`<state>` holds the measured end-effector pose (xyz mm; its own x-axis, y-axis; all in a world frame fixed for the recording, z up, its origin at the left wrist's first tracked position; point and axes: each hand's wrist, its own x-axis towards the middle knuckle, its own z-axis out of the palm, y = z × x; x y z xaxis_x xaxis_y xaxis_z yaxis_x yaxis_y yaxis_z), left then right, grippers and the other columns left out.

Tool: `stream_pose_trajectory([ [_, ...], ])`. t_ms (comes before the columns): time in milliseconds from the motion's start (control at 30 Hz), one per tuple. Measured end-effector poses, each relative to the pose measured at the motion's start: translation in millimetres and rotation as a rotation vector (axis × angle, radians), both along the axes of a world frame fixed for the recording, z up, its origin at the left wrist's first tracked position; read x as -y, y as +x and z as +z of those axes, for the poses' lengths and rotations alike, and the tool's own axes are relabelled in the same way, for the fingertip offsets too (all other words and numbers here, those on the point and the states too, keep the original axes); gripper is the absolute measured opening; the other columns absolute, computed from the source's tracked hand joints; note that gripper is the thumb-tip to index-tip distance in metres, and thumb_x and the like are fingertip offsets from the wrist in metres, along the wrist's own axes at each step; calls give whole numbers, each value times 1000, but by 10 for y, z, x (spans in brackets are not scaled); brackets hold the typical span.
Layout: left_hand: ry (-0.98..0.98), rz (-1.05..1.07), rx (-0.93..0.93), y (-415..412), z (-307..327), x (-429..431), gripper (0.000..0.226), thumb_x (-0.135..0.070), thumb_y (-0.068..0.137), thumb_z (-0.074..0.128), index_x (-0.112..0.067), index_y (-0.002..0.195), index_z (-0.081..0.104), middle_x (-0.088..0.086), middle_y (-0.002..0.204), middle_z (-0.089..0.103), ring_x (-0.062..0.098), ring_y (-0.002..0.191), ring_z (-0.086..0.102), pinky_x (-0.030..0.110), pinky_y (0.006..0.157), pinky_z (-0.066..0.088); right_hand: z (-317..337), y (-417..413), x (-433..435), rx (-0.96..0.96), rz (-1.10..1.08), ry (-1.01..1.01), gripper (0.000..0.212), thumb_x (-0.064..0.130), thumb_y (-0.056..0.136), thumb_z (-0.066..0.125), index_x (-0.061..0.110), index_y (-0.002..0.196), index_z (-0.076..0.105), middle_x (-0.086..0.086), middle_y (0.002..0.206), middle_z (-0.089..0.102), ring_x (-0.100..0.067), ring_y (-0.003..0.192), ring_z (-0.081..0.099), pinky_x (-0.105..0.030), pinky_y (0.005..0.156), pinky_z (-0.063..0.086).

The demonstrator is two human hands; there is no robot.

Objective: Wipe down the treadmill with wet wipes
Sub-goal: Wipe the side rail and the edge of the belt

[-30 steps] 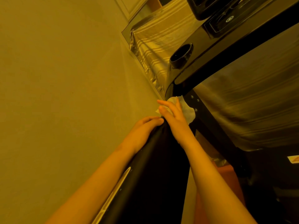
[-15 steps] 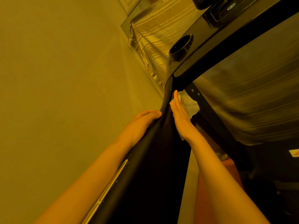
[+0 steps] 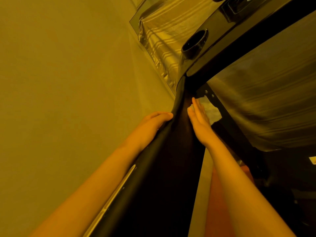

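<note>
Left hand (image 3: 152,125) rests open on the outer edge of the treadmill upright (image 3: 162,168) while the right hand (image 3: 200,120), fingers straight, presses the wet wipe (image 3: 212,112) to its inner face, the post's length running up ahead toward the console (image 3: 227,36).

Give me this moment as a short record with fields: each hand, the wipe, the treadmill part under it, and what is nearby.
left: left hand rests against the left edge of the black upright, fingers fairly straight
right: right hand flat, fingers straight, presses the wipe on the right side of the upright
wipe state: white, crumpled, partly hidden by the hand
place of wiping: near the top of the upright, just under the console
nearby: round cup holder in the console; plain wall to the left
</note>
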<state>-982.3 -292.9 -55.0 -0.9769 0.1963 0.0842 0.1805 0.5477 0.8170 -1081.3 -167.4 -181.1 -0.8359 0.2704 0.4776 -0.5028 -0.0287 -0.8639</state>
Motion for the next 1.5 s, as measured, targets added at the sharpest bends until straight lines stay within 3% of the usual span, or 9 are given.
stream_pose_trajectory([
  [200,-75,23,-23,34,25,-26,35,-29,90,62,-11,120,64,13,119,68,24,108,64,34,96,48,-165,253,214,-19,2,2,54,45,104,24,32,152,3,9,162,-1,-8,148,-4,-44,122,0],
  [300,-44,16,-3,37,21,-4,54,-38,66,72,-16,114,67,10,111,71,22,100,68,38,96,51,-59,269,185,-35,29,-7,60,57,99,25,43,149,-5,10,161,3,-15,148,3,-44,121,5],
  [500,23,-222,107,67,16,9,67,-15,62,72,-28,128,61,-3,135,59,16,117,61,32,100,50,-183,-19,-39,78,22,-28,68,57,98,31,31,154,4,8,163,-2,-9,148,-4,-46,122,2],
  [667,-196,-351,28,116,59,5,51,-20,67,64,-47,109,71,-15,156,27,-1,142,24,32,114,32,-364,167,120,108,17,-31,65,56,98,29,33,154,5,10,162,-4,-9,148,-9,-45,122,-2],
  [833,-213,-354,15,128,53,-8,49,-19,69,65,-46,109,70,-17,155,26,-2,142,24,28,111,35,-239,102,116,41,20,-14,76,70,89,27,36,153,6,12,162,0,-8,149,-5,-45,122,1],
  [1033,-479,-398,142,324,213,38,65,-47,58,77,-60,119,56,-29,156,11,4,144,22,35,116,29,-339,148,95,122,48,-68,66,53,99,32,31,154,4,9,163,-4,-9,148,-6,-46,122,2],
  [1167,-625,-347,-66,386,172,-37,70,-28,66,81,-49,128,53,-16,161,11,-2,143,15,13,102,21,-484,556,355,68,73,-76,74,63,89,29,37,153,3,18,160,-7,-2,146,-12,-37,121,-3],
  [1300,-679,-343,-106,399,170,-38,69,-8,77,74,-45,130,51,-11,161,12,0,144,13,16,102,15,-416,587,365,12,32,-19,80,71,86,26,34,153,4,15,161,-4,-1,146,-11,-34,121,-4],
  [1500,-640,-310,-78,406,180,-73,62,-16,74,77,-47,124,57,-10,161,14,6,146,16,22,105,22,-310,398,192,153,64,-68,73,61,95,31,30,154,3,11,162,-5,-7,148,-9,-43,122,0],
])
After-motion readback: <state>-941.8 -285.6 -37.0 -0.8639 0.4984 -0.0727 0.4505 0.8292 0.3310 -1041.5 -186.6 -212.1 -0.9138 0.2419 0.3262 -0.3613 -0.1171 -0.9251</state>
